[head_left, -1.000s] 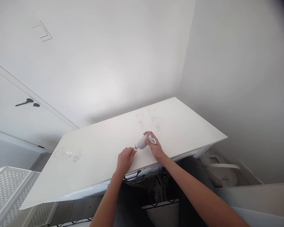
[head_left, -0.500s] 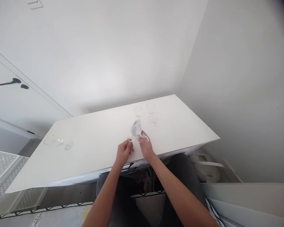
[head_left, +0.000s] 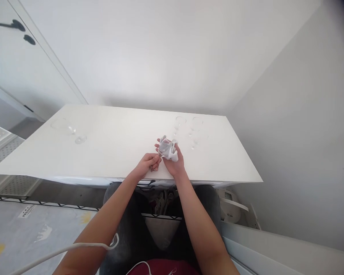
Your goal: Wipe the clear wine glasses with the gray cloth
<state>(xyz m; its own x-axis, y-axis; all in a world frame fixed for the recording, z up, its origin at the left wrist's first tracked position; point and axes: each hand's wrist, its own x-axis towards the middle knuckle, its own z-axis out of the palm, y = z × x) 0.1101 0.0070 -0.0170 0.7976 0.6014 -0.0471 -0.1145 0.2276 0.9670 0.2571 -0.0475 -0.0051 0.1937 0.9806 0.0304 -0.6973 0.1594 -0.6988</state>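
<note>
My left hand [head_left: 151, 162] is closed near the table's front edge, pinching the stem end of a clear wine glass [head_left: 164, 145]. A white cloth [head_left: 169, 150] is bunched around the bowl of that glass. Beneath and behind the cloth, my right hand [head_left: 174, 162] cups it, some fingertips showing past its far left side. Cloth and fingers hide much of the bowl. Farther back and to the right stand three clear stemmed glasses, one of them a wine glass [head_left: 180, 122] nearest the hands.
At the left of the white table [head_left: 117, 141], a clear glass [head_left: 80, 139] lies faintly visible, its outline hard to follow. A wall runs behind the table and another on the right. A white cable [head_left: 65, 249] crosses in front of my left forearm.
My view has turned and tilted down. The right hand has shifted from the cloth's near side to cupping under it, and the glass bowl now shows inside the cloth.
</note>
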